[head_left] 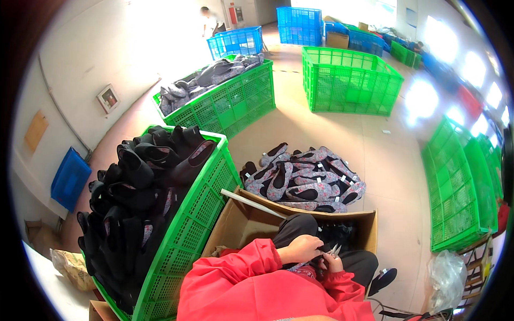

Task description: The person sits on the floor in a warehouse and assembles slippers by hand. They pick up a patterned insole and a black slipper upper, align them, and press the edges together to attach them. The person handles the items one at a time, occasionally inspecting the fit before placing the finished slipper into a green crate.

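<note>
My right hand (333,262) is closed around a small pair of metal snips (335,250), their pointed blades showing above the fingers. Beside it, my left hand (304,248) is closed, fingertips almost meeting the snips; what it grips is hidden. Below both hands, in my lap, a bit of patterned fabric is partly visible. In front of my knees stands an open cardboard box (243,218) with dark contents. Just beyond it, a heap of floral-patterned slip-on shoes (313,182) with black parts and small white tags lies on the floor.
At my left a green crate (187,227) is piled with black shoes (134,198). Another green crate (235,107) holds grey ones. Farther off are a green crate (350,80) and blue crates (299,27). Green crates (455,187) line the right. A person (211,22) stands at the back.
</note>
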A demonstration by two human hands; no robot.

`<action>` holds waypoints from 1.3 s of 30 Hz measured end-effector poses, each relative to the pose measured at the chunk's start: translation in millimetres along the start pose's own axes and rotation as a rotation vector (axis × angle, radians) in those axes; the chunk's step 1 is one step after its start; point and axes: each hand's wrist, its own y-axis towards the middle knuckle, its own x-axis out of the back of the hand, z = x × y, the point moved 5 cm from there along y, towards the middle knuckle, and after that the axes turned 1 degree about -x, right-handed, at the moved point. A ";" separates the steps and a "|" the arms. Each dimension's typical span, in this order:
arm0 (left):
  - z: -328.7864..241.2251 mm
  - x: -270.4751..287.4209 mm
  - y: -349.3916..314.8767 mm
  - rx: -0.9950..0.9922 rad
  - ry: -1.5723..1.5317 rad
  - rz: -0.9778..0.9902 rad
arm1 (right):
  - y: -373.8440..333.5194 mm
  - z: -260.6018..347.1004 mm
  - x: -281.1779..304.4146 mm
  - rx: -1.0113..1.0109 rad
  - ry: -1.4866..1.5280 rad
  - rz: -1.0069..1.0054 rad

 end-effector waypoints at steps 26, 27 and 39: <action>-3.4 2.2 -1.1 0.010 0.018 -0.005 | 1.1 2.2 0.7 -0.011 -0.035 -0.048; -2.9 1.9 -1.0 0.007 0.019 -0.005 | 1.3 1.5 2.3 -0.011 -0.035 -0.054; -5.0 5.4 -1.6 0.029 0.016 0.000 | 4.9 0.4 5.1 0.001 -0.069 -0.044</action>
